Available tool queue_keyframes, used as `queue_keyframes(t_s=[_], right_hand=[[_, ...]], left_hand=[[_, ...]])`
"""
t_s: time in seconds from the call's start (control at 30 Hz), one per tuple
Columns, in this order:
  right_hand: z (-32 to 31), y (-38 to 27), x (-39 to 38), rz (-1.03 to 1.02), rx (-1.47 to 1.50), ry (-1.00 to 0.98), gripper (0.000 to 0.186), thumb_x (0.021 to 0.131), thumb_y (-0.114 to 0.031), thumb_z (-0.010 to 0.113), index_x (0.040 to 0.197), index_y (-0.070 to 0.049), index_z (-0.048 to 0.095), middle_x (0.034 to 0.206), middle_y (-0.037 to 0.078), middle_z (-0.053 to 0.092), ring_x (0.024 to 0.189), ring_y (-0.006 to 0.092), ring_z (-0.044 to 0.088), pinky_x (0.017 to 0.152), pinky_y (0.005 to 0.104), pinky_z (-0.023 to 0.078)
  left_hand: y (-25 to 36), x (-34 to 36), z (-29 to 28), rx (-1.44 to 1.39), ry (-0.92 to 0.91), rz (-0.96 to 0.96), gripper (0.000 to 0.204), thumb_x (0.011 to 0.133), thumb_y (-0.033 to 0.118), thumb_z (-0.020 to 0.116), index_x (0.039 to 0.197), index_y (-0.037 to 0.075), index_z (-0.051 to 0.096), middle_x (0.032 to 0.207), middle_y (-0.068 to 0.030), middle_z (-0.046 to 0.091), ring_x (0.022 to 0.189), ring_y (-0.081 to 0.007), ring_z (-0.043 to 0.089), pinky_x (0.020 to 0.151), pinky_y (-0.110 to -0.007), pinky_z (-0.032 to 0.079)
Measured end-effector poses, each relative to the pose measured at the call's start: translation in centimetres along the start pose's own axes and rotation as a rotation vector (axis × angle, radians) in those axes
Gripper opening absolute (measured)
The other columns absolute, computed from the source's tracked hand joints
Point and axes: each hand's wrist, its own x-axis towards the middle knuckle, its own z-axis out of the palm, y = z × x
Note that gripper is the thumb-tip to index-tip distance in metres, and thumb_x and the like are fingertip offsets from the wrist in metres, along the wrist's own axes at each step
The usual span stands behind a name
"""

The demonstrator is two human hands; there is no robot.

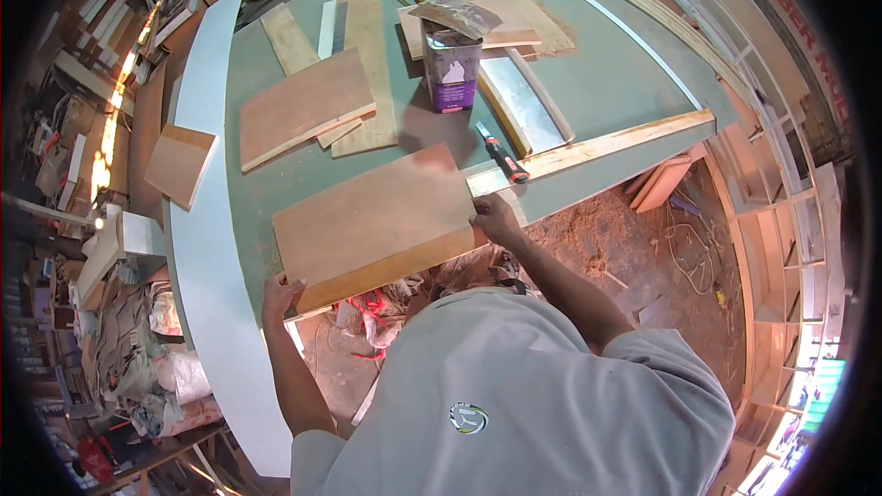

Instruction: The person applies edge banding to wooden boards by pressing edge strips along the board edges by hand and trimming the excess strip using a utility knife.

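Note:
A plywood board (372, 216) with a yellowish near edge lies at the front edge of the green worktable (257, 64). My left hand (280, 298) grips its near left corner, and my right hand (493, 219) grips its right end. Just beyond the right hand are a pale wooden strip (597, 145) and a utility knife (501, 152) with a black and orange handle. Farther back, a purple and silver metal can (452, 83) has a stained scrap on top. More plywood pieces (303, 110) are stacked at the back left.
A long white panel (207, 294) runs down the left side, with a small board (179, 165) on it. Two framed white strips (519, 101) lie behind the knife. Wooden shelving frames (781, 248) line the right. Sawdust and cords lie on the floor (597, 257) below.

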Motion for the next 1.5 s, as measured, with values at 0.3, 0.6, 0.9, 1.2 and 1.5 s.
queue_keyframes(t_s=[0.3, 0.6, 0.9, 1.2, 1.5], right_hand=[[-0.2, 2.5, 0.2, -0.082, 0.125, 0.103, 0.035, 0.086, -0.003, 0.062, 0.12, 0.002, 0.068, 0.108, 0.016, 0.071, 0.099, 0.023, 0.07, 0.089, 0.0335, 0.055], [-5.0, 0.4, -0.6, -0.08, -0.115, 0.217, 0.022, 0.09, -0.006, 0.064, 0.109, -0.002, 0.073, 0.099, 0.017, 0.074, 0.092, 0.0265, 0.072, 0.083, 0.0361, 0.055], [-20.6, 5.7, 4.9, -0.288, -0.693, 0.319, 0.039, 0.076, 0.0, 0.073, 0.113, -0.011, 0.066, 0.117, 0.013, 0.064, 0.113, 0.036, 0.061, 0.09, 0.0454, 0.053], [-25.8, 9.7, 8.9, -0.334, -0.826, -0.027, 0.053, 0.069, -0.008, 0.08, 0.115, -0.009, 0.054, 0.118, 0.015, 0.057, 0.113, 0.0379, 0.057, 0.093, 0.0499, 0.049], [-30.5, 12.5, 11.2, -0.448, -0.713, -0.025, 0.072, 0.061, -0.017, 0.09, 0.125, -0.008, 0.056, 0.121, 0.017, 0.059, 0.117, 0.0404, 0.055, 0.098, 0.0498, 0.046]], left_hand=[[0.5, -0.5, 3.9, 0.248, 0.338, 0.186, 0.03, 0.077, 0.013, 0.078, 0.104, 0.001, 0.075, 0.088, -0.0129, 0.077, 0.076, -0.0205, 0.072, 0.072, -0.035, 0.055], [1.1, -1.1, 6.2, 0.503, 0.525, 0.188, 0.049, 0.072, 0.022, 0.081, 0.115, 0.001, 0.07, 0.115, -0.0245, 0.067, 0.107, -0.0368, 0.064, 0.094, -0.046, 0.051], [2.2, -1.8, 8.8, 0.617, 0.764, -0.051, 0.074, 0.072, 0.028, 0.084, 0.136, 0.0, 0.059, 0.13, -0.026, 0.057, 0.125, -0.0419, 0.053, 0.105, -0.051, 0.046], [17.5, -1.2, 30.2, 0.474, 0.321, 0.672, 0.045, 0.083, 0.017, 0.076, 0.123, 0.002, 0.063, 0.125, -0.0207, 0.062, 0.117, -0.0375, 0.06, 0.101, -0.046, 0.049], [27.5, 1.6, 48.2, 0.502, 0.007, 0.788, 0.072, 0.076, 0.033, 0.084, 0.132, -0.001, 0.052, 0.131, -0.0234, 0.055, 0.108, -0.0416, 0.064, 0.091, -0.05, 0.054]])
